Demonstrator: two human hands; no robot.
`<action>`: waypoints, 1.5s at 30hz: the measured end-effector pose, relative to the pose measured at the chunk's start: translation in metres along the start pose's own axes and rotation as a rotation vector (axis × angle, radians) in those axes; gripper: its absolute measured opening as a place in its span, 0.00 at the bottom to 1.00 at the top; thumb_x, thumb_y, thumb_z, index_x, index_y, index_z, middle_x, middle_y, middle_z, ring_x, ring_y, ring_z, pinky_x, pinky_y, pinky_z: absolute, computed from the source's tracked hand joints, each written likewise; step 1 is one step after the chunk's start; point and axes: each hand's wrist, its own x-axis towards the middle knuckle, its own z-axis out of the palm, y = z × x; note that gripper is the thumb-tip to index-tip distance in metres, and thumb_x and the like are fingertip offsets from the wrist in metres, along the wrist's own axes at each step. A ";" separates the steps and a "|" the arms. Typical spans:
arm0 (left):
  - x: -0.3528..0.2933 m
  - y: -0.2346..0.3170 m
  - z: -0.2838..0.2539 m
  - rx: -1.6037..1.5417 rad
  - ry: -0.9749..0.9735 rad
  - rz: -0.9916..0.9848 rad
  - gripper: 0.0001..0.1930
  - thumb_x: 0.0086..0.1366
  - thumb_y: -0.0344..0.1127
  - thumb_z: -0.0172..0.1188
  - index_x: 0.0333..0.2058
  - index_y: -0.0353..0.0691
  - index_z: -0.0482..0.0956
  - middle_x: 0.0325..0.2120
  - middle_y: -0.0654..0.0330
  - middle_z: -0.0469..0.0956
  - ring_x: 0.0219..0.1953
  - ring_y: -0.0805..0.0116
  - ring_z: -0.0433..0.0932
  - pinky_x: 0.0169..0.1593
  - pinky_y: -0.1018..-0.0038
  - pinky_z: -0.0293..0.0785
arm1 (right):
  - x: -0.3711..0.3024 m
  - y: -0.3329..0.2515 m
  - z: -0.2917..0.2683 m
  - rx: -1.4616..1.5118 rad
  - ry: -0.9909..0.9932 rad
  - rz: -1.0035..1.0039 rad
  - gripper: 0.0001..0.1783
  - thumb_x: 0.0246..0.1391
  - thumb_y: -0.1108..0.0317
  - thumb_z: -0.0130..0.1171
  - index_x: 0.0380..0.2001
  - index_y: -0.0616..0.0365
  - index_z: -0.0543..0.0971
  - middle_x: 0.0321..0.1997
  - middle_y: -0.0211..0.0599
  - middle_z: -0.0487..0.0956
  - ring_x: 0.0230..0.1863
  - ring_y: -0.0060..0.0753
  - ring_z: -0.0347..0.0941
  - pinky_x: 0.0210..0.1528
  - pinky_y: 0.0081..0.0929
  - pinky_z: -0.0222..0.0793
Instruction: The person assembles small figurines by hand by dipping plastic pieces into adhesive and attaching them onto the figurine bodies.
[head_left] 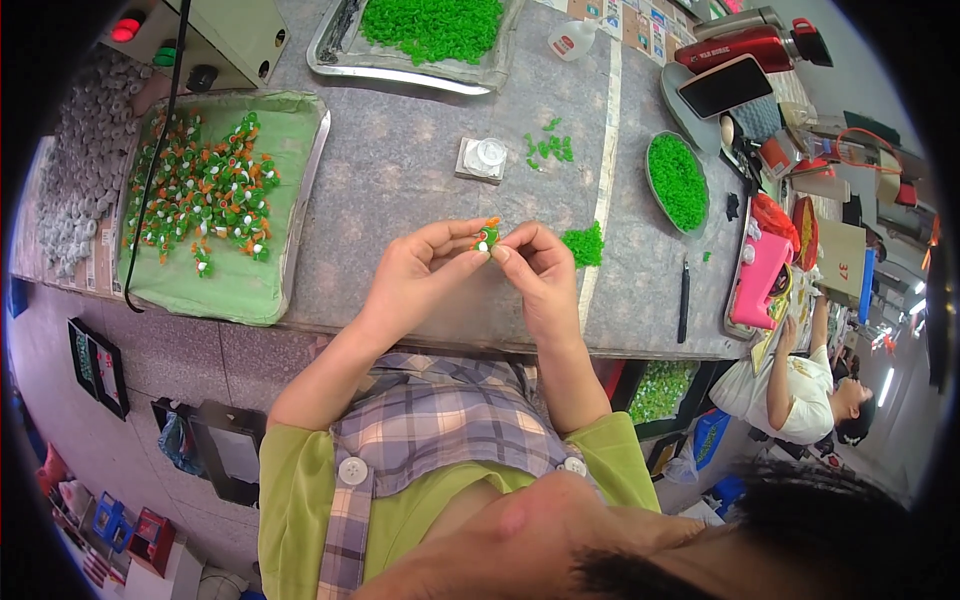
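Observation:
Above the table's near edge my two hands meet at a small green, white and orange plastic figure (487,238). My left hand (425,268) pinches it between thumb and fingers. From the other side my right hand (540,262) comes up with thumb and forefinger pressed together at the figure's right side; whether a tiny part sits between those fingertips is hidden. Beside the right hand lies a small heap of green plastic pieces (584,244). Beyond the hands stands a small block with a round white top (484,157). A few loose green pieces (550,147) are scattered to its right.
At left, a green-lined tray (232,298) holds many similar figures. A metal tray (400,75) of green pieces stands at the back. Right are a bowl (651,172) of green pieces, a black pen-like tool (685,300), a phone (725,87) and a pink holder (762,285). Another person (790,395) sits further right.

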 end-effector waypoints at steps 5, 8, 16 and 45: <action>0.003 0.000 -0.008 -0.045 -0.080 -0.044 0.17 0.57 0.29 0.54 0.45 0.32 0.69 0.38 0.57 0.75 0.40 0.74 0.73 0.44 0.81 0.68 | 0.003 -0.001 -0.006 -0.046 -0.038 0.010 0.04 0.47 0.74 0.56 0.26 0.60 0.72 0.25 0.23 0.72 0.27 0.11 0.64 0.30 0.11 0.59; 0.005 -0.001 -0.013 -0.176 -0.096 -0.122 0.16 0.57 0.30 0.54 0.44 0.33 0.70 0.37 0.57 0.75 0.39 0.74 0.74 0.44 0.80 0.68 | 0.014 -0.006 -0.018 -0.127 0.001 -0.067 0.04 0.47 0.73 0.57 0.25 0.61 0.73 0.25 0.24 0.72 0.27 0.12 0.65 0.30 0.11 0.60; 0.003 -0.005 -0.022 -0.185 0.044 -0.028 0.11 0.57 0.32 0.54 0.39 0.36 0.75 0.31 0.63 0.75 0.29 0.79 0.71 0.36 0.83 0.67 | 0.075 -0.021 -0.062 -1.009 0.192 -0.345 0.06 0.40 0.69 0.58 0.26 0.58 0.77 0.26 0.37 0.74 0.26 0.34 0.71 0.31 0.27 0.66; 0.000 0.001 -0.002 0.647 0.111 0.494 0.07 0.47 0.25 0.60 0.28 0.39 0.76 0.30 0.61 0.71 0.33 0.67 0.73 0.32 0.76 0.70 | 0.008 -0.015 -0.014 -0.077 -0.181 0.077 0.07 0.46 0.74 0.57 0.31 0.61 0.73 0.29 0.25 0.73 0.30 0.15 0.68 0.33 0.14 0.64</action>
